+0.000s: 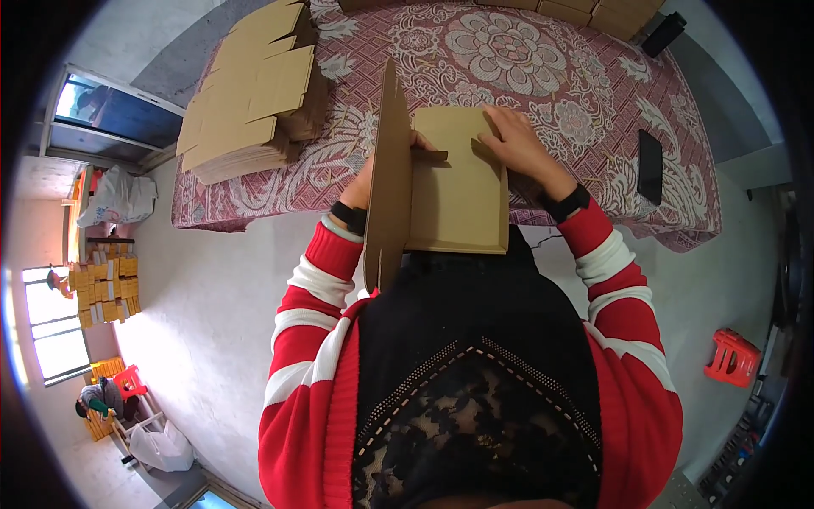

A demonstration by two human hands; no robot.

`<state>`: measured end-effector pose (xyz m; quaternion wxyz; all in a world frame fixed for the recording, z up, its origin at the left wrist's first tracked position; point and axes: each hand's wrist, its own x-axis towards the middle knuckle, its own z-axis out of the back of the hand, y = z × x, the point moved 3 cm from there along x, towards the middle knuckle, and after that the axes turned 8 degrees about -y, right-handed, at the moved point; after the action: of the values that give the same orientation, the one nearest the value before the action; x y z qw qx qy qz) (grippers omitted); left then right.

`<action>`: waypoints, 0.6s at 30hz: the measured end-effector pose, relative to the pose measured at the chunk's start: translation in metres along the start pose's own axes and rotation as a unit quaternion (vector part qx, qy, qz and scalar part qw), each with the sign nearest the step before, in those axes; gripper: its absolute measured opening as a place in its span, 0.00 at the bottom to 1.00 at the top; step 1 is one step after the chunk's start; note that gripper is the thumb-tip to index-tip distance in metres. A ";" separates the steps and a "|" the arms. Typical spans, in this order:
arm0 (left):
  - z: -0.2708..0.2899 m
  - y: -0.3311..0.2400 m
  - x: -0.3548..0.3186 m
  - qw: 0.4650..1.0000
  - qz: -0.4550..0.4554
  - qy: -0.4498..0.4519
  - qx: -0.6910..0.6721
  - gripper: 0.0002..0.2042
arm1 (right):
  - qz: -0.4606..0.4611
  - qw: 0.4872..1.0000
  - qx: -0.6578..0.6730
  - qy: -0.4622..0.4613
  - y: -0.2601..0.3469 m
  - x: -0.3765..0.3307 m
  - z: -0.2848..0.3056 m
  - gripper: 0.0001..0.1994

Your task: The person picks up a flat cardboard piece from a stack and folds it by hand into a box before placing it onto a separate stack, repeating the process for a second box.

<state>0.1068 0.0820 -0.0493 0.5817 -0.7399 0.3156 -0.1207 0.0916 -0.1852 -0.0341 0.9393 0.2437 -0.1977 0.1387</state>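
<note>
Cardboard box [458, 191] half formed at the near tabletop [543, 85] edge: base flat, left wall raised upright, small tabs folded inward. Left hand [363, 188] mostly hidden behind that wall, grip closed on it; right hand [517, 140] pressing flat, fingers spread on the far right corner. Right and near sides not yet raised. Farther left, flat cardboard blanks [250, 93] stacked, unfolded.

Both hands, left [366, 188] and right [519, 144], on a half-folded cardboard box [454, 191] over a patterned tablecloth [543, 68].
</note>
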 end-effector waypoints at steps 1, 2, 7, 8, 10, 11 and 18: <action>0.004 0.003 0.001 1.000 -0.004 -0.004 0.002 0.20 | -0.002 1.000 0.011 0.014 0.000 0.001 -0.001 0.33; 0.007 0.005 0.001 1.000 -0.007 -0.009 0.004 0.20 | -0.001 1.000 0.010 0.014 -0.001 0.004 -0.001 0.33; 0.015 0.013 0.009 0.943 0.289 -0.118 0.116 0.18 | -0.075 0.996 -0.049 0.031 0.013 0.017 0.002 0.29; 0.008 0.010 0.006 0.943 0.289 -0.117 0.116 0.18 | -0.089 0.995 -0.047 0.011 0.015 0.016 0.004 0.27; -0.014 -0.007 -0.009 0.989 -0.052 -0.112 0.077 0.17 | -0.103 0.994 -0.045 -0.008 0.017 0.016 0.005 0.26; -0.019 -0.016 -0.016 0.968 -0.221 -0.104 0.053 0.16 | -0.092 0.994 -0.016 -0.051 0.020 0.016 0.009 0.23; 0.002 -0.013 -0.017 0.913 -0.296 -0.117 0.253 0.15 | -0.098 0.977 0.156 -0.110 0.048 0.012 0.032 0.14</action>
<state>0.0987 0.0954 -0.0344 0.7199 -0.6363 -0.0297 -0.2758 0.0753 -0.1595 0.0159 0.8714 0.4190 -0.2507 0.0474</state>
